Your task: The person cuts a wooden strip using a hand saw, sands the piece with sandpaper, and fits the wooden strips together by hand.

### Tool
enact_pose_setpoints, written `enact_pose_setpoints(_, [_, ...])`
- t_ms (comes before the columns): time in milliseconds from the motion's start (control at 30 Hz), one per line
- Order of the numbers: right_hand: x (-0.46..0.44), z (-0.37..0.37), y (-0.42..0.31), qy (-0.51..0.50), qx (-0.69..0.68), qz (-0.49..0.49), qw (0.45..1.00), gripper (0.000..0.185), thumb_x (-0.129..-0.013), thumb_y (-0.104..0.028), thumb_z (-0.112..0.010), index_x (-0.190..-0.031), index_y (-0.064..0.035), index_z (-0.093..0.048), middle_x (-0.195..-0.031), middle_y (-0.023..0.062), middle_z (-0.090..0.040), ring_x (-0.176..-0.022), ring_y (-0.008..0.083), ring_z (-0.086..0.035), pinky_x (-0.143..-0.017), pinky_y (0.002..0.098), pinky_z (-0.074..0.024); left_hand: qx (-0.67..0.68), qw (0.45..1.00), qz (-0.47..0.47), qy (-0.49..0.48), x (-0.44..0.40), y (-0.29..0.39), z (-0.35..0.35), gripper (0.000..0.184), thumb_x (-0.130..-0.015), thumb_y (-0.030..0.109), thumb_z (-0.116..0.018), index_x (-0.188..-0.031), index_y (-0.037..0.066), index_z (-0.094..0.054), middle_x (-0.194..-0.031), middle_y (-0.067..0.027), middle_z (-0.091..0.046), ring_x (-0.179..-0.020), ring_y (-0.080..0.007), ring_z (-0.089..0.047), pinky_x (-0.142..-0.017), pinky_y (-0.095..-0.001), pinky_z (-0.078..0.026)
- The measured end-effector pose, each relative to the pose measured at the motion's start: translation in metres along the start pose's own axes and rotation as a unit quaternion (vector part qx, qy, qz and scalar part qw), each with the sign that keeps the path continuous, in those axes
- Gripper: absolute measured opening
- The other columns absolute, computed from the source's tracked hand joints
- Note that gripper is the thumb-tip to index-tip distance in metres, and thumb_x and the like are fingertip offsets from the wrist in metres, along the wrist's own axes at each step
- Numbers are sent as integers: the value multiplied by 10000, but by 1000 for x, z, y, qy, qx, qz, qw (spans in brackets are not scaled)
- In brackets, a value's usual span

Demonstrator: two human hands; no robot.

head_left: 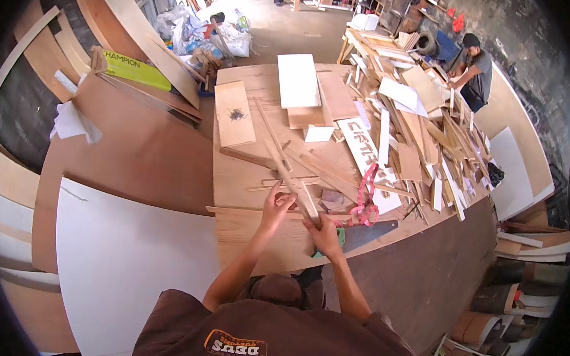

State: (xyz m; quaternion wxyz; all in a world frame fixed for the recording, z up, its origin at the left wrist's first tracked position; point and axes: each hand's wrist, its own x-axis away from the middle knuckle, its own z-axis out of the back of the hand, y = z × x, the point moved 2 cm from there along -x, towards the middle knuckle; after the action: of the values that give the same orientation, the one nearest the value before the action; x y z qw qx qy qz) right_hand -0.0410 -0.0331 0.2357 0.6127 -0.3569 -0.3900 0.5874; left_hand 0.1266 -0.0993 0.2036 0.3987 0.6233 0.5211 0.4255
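A long, narrow wooden strip [275, 145] slants from the far part of the work table down toward my body. Its near end is in my right hand [324, 237], with the fingers wrapped round it. Higher up, at the strip's left edge, my left hand [277, 208] has its fingers curled against the wood while the index finger sticks out. Beside my right hand lies a hand saw with a green handle and a grey blade [371, 235]. A pink measuring tape [365, 198] is loosely looped just beyond the saw.
Offcuts [422, 133] are heaped on the right of the table [233, 188]. A white box-like panel [296, 82] stands at the back. Large sheets lean at left near a white board [126, 247]. Another person [477, 72] works at far right.
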Motion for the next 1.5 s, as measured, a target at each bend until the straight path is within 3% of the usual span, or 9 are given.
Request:
enact_pose_setpoints(233, [15, -44, -73, 13, -26, 184, 982, 323, -988, -257, -606, -1229, -47, -563, -869, 70, -576, -701, 185, -557, -612, 347, -492, 16, 998, -68, 3, 41, 61, 57, 240, -971, 196, -644, -1138, 29, -598, -918, -17, -651, -805, -77, -587, -686, -229, -486])
enact_pose_setpoints(267, [20, -39, -84, -49, -112, 37, 992, 309, -1019, -245, -552, -1247, -37, -543, -907, 31, -556, -690, 150, -519, -613, 274, -477, -64, 994, -79, -33, 49, 66, 63, 202, -981, 203, -633, -1080, 28, -617, -901, -2, -642, -782, -56, -557, -662, -218, -459])
enact_pose_setpoints(367, [13, -39, -115, -68, -258, 30, 963, 294, -1024, -218, -540, -1229, -7, -542, -886, 15, -561, -692, 114, -503, -610, 226, -461, -80, 991, -85, -62, 67, 76, 67, 217, -991, 237, -624, -1028, 23, -625, -843, 24, -605, -740, -33, -486, -622, -207, -400])
enact_pose_setpoints(533, [1, -56, -149, 18, -153, 160, 975, 258, -994, -179, -602, -1133, 38, -621, -924, 50, -669, -842, 90, -590, -780, 271, -498, -87, 988, -80, -104, 79, 101, 64, 299, -1009, 217, -591, -1195, -16, -603, -943, 9, -617, -890, -61, -554, -774, -229, -456])
enact_pose_setpoints(833, [13, -75, -158, 39, -221, 125, 966, 265, -962, -146, -656, -1151, 39, -642, -929, 48, -683, -804, 90, -599, -730, 256, -503, -153, 979, -134, -29, 102, 133, 66, 370, -1027, 296, -554, -1210, -21, -610, -781, 40, -563, -691, -40, -460, -610, -215, -383])
enact_pose_setpoints(900, [16, -78, -156, 51, -239, 99, 965, 263, -963, -130, -653, -1166, 37, -643, -923, 37, -677, -804, 76, -589, -726, 238, -496, -66, 992, -51, -90, 108, 132, 64, 438, -1045, 333, -507, -1306, -14, -566, -994, -8, -629, -899, -82, -570, -809, -238, -463])
enact_pose_setpoints(1067, [31, -72, -178, 136, -130, 186, 964, 236, -906, -71, -678, -1127, 13, -688, -822, 146, -672, -717, 150, -632, -670, 298, -512, -153, 983, -57, -88, 113, 126, 73, 474, -1051, 387, -470, -1320, 9, -561, -1006, -6, -639, -911, -86, -582, -794, -245, -478])
enact_pose_setpoints(1333, [49, -68, -200, 110, -99, 178, 973, 284, -923, -94, -681, -1168, 49, -667, -859, 91, -632, -729, 136, -591, -685, 284, -495, -77, 986, 52, -139, 118, 112, 82, 522, -1054, 419, -439, -1399, 34, -501, -1105, -11, -640, -992, -87, -567, -875, -257, -451])
enact_pose_setpoints(1500, [59, -64, -219, 145, -74, 227, 960, 289, -891, -88, -710, -1137, 58, -673, -885, 112, -642, -737, 154, -600, -681, 285, -492, -92, 979, -130, -125, 122, 125, 75, 452, -1034, 309, -528, -1359, -5, -540, -1156, -39, -666, -980, -113, -602, -863, -259, -479])
